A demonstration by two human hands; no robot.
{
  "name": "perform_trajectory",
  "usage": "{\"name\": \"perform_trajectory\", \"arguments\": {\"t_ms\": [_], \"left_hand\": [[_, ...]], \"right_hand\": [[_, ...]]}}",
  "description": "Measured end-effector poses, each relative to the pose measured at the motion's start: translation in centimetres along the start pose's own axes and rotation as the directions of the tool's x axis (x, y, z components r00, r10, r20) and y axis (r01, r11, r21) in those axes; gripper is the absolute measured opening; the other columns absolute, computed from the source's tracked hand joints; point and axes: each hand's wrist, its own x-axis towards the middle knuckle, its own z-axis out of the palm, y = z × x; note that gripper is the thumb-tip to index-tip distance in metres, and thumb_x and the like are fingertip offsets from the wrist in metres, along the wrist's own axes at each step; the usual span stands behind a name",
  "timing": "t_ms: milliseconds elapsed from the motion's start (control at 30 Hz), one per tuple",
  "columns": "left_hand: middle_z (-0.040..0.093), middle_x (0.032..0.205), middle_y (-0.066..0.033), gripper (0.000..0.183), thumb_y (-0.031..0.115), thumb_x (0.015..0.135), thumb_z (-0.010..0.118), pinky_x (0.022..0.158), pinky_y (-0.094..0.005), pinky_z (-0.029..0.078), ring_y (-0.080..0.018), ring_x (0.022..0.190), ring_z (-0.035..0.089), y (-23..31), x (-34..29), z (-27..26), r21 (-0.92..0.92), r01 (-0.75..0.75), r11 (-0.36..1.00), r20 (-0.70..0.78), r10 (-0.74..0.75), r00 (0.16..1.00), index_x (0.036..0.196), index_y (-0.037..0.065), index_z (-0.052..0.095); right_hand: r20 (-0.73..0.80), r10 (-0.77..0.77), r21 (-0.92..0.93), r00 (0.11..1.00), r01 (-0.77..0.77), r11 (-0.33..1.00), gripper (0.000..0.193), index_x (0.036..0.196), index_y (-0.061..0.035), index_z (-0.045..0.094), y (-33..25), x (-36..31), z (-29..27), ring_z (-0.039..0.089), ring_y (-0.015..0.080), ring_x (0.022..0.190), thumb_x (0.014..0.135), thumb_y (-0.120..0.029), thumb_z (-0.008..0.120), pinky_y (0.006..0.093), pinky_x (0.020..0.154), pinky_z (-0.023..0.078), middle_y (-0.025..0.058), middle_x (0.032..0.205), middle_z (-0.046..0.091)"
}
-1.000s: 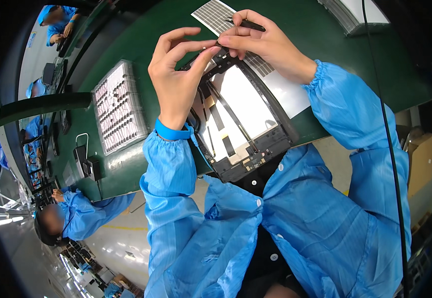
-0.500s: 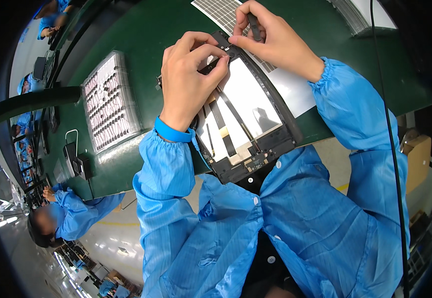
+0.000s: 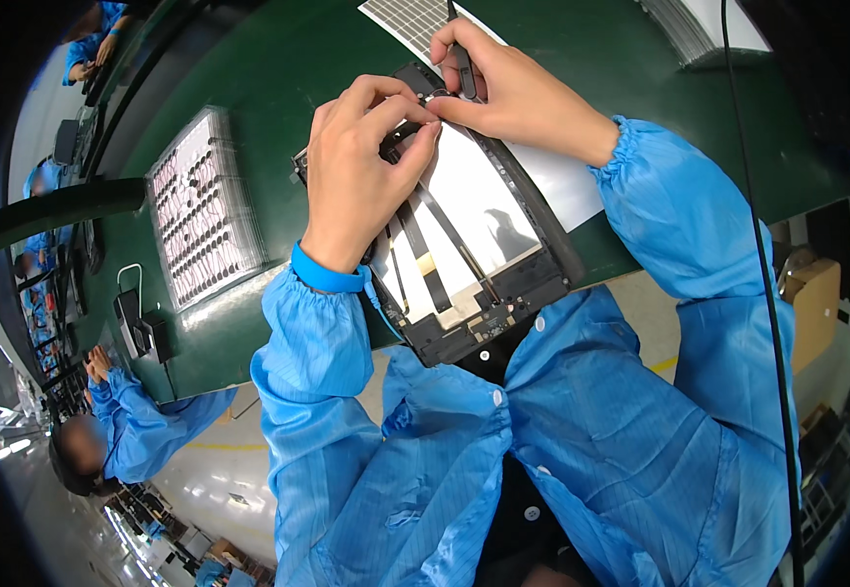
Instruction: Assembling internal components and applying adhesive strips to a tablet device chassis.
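An opened tablet [image 3: 489,227] with a black frame, bright silver inside and dark flat cables lies tilted at the table's front edge. My left hand [image 3: 361,161] is closed in a pinch over its far left part. What sits between those fingertips is too small to make out. Over the far end of the tablet, my right hand [image 3: 513,93] has its fingers wrapped round a slim black tool [image 3: 465,70] with a thin upper end. Its thumb and fingertips reach down to small parts at the tablet's far edge. A blue wrist strap [image 3: 325,270] circles my left wrist.
A stack of clear trays [image 3: 205,210] with rows of small wired parts lies left. Behind the tablet are a gridded sheet [image 3: 410,27] and a white sheet [image 3: 557,181]. Another stack [image 3: 704,34] stands far right. A black cable [image 3: 753,196] hangs at right; co-workers sit left.
The black tool in my right hand has swung more upright, and that hand sits lower over the tablet. My left hand keeps its pinch. The whole view has shifted slightly.
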Motion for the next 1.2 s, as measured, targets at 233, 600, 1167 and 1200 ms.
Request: {"name": "perform_trajectory", "arguments": {"t_ms": [233,600,1167,1200], "left_hand": [[0.061,0.096,-0.0035,0.010,0.014,0.080,0.075,0.079,-0.0356,0.044,-0.0215,0.078,0.061,0.2,0.1,0.1,-0.035,0.090,0.995,0.016,-0.089,0.996,0.086,0.007,0.070],[0.058,0.096,-0.0057,0.012,0.015,0.080,0.071,0.080,-0.0370,0.043,-0.0220,0.078,0.058,0.0,0.5,0.2,0.056,0.137,0.989,0.007,-0.138,0.990,0.083,0.005,0.066],[0.056,0.088,-0.0063,0.011,0.015,0.079,0.069,0.077,-0.0386,0.042,-0.0242,0.083,0.055,-0.5,0.2,-0.1,0.022,0.133,0.991,0.069,-0.134,0.989,0.081,0.006,0.062],[0.056,0.088,-0.0063,0.011,0.015,0.079,0.069,0.077,-0.0386,0.042,-0.0242,0.083,0.055,-0.4,0.3,0.0,0.021,0.134,0.991,0.068,-0.135,0.988,0.081,0.006,0.062]], "right_hand": [[0.118,0.133,-0.050,0.984,-0.128,0.991,0.043,0.122,-0.0113,0.044,-0.6,1.2,-0.4,0.054,0.0123,0.074,0.089,-0.020,0.071,0.0292,0.059,0.044,0.0025,0.088,0.054],[0.112,0.122,0.008,0.986,-0.123,0.992,0.046,0.126,-0.0117,0.043,0.0,1.0,0.4,0.054,0.0135,0.072,0.090,-0.019,0.071,0.0300,0.057,0.043,0.0025,0.090,0.051],[0.078,0.086,0.000,0.993,-0.086,0.996,0.048,0.127,-0.0116,0.045,0.4,0.5,0.4,0.053,0.0104,0.075,0.089,-0.020,0.074,0.0283,0.059,0.045,0.0009,0.093,0.051],[0.080,0.087,-0.002,0.993,-0.087,0.996,0.048,0.127,-0.0116,0.045,-0.1,0.5,0.2,0.053,0.0104,0.075,0.089,-0.020,0.074,0.0283,0.059,0.045,0.0009,0.093,0.051]]}}
